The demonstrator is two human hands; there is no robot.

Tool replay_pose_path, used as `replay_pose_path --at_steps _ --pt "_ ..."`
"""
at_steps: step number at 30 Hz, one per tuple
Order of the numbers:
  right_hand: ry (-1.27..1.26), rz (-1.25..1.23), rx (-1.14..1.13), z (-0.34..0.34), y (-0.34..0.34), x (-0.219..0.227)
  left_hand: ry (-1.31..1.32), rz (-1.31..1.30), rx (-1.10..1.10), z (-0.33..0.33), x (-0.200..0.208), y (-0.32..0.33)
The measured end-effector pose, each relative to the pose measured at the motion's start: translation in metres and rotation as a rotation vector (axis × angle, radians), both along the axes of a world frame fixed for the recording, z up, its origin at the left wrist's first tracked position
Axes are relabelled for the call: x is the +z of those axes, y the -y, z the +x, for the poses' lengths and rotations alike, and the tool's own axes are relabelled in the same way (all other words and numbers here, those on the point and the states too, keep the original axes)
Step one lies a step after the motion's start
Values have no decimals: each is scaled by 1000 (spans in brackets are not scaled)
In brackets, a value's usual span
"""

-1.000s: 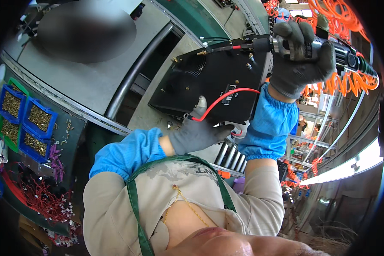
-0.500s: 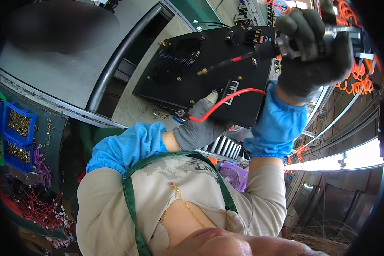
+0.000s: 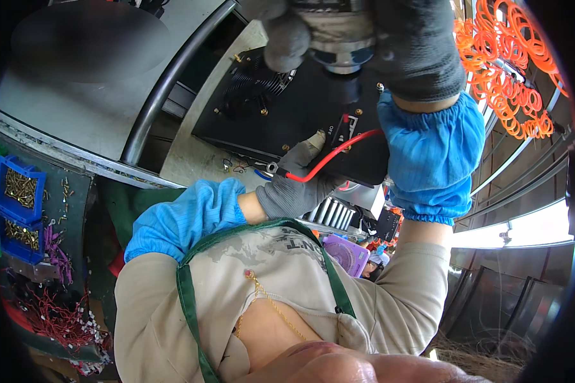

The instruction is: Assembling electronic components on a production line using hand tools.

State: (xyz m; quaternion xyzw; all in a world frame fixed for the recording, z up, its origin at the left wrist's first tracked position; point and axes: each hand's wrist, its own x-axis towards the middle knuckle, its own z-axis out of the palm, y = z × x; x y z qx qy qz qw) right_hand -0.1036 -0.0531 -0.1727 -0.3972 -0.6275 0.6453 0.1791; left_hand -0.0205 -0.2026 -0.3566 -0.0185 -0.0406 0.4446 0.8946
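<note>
A black metal box point(image 3: 236, 131) with a round fan grille and several brass-coloured screws lies in front of me. My right hand point(image 3: 412, 48), in a dark grey glove, is closed around a power screwdriver point(image 3: 342, 29). Its bit points down toward the panel near a switch marking; the contact point is blurred. At the box's near edge, my left hand point(image 3: 294, 185) presses its tan-tipped thumb on the panel, while its other fingers run over the edge, partly hidden. A red cable point(image 3: 319, 167) with a ring terminal point(image 3: 272, 167) crosses over that glove.
Orange coiled hoses point(image 3: 511, 76) hang at the far right. Blue bins point(image 3: 20, 182) of brass screws stand at left, above a heap of red wires point(image 3: 51, 313). A curved metal rail point(image 3: 163, 96) runs beside a grey table point(image 3: 96, 121). A purple fan point(image 3: 345, 252) is behind my right arm.
My right hand has brought the power screwdriver left and over the panel, turning its bit from sideways to downward. The left hand stays at the box's edge with the red cable across it.
</note>
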Motion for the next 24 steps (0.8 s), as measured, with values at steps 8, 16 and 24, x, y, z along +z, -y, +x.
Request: replay_pose_path --at_steps 8,16,24 --pt "280 276 248 -8 -6 -26 -231 173 238 -7 -6 2" --pt "314 9 165 -13 -6 -19 -184 218 259 -1 -9 3" --pt "412 -343 227 -31 -6 -30 -569 518 511 -9 -8 0"
